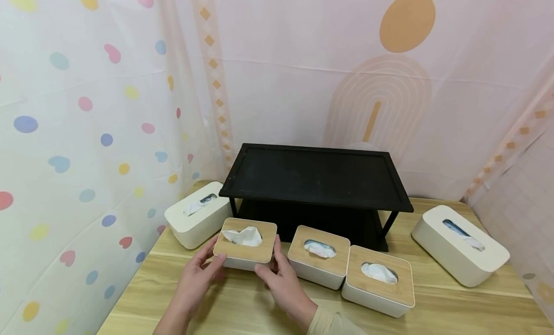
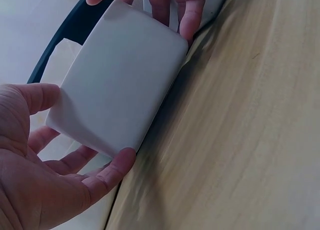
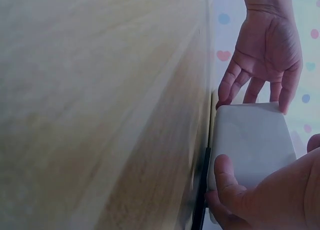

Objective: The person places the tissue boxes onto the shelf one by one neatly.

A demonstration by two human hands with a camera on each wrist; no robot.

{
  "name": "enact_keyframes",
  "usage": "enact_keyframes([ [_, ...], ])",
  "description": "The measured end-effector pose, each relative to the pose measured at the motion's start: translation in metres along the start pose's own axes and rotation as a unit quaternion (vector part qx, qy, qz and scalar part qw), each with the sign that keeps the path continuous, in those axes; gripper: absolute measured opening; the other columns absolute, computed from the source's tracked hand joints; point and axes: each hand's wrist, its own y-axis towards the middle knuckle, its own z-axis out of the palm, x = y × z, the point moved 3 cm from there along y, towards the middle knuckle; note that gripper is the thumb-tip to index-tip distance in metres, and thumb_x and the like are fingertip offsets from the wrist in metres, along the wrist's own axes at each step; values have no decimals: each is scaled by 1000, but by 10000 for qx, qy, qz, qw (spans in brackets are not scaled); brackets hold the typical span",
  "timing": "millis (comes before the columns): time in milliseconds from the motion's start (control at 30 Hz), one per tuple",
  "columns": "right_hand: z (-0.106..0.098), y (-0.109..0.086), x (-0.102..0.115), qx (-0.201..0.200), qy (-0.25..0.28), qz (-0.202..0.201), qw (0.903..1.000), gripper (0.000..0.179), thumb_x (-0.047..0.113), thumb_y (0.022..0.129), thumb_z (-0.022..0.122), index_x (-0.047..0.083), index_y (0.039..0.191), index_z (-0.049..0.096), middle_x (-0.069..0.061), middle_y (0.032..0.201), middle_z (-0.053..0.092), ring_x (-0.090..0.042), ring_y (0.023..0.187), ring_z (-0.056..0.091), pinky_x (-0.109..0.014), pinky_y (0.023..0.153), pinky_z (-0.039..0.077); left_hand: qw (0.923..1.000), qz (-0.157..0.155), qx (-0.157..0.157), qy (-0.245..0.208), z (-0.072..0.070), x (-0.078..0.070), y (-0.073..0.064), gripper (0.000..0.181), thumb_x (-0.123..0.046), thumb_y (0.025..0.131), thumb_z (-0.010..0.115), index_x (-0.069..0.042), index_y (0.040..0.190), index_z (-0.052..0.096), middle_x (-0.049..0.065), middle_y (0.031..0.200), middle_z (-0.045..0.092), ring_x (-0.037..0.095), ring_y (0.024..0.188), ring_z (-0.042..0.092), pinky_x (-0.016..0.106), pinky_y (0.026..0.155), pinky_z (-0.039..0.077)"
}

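Both ends gripped! We see the left hand [image 1: 195, 275] and right hand [image 1: 285, 283] grasping the wood-lidded tissue box [image 1: 245, 252] between them, thumbs near its front corners, probably to keep it level and the tissue [image 1: 245, 236] uncovered. We have it before the black rack's [image 1: 316, 173] front-left corner, towards the table's [image 1: 242, 306] left edge.

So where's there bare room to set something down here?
The black shelf has a bare top. The table is also free between the rightmost wood-lidded box and the right-hand white box, and in front of both. It's crowded around the held box: left hand, right hand, left-hand white box and middle wood-lidded box are close by.
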Motion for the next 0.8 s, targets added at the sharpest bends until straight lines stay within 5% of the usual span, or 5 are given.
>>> enact_keyframes([
  [100,0,0,1,-23,-66,-46,10000,98,33,104,68,23,173,-2,-25,168,32,-29,131,50,-32,102,48,10000,34,40,-2,1,-1,3,65,-29,107,68,-21,166,41,23,155,49,15,115,67,31,90,63],
  [167,0,0,1,-11,-96,-128,9999,100,34,104,68,21,173,-4,-22,179,9,-32,147,37,-37,113,44,9999,72,78,-18,2,-1,4,65,-29,107,67,-20,166,40,23,155,48,14,114,66,31,89,63],
  [433,3,1,3,141,39,-359,9992,104,32,106,65,13,171,-14,-20,180,-10,-42,166,-5,-64,133,10,9999,124,64,48,3,-1,12,61,-28,108,67,-22,164,44,19,151,51,12,116,63,30,93,62],
  [800,2,5,-1,-57,149,-158,9997,105,31,105,65,15,171,-15,-22,179,-10,-45,166,-4,-65,133,9,9991,183,361,131,7,-3,27,62,-29,109,64,-20,166,41,21,162,46,20,127,62,33,97,62],
])
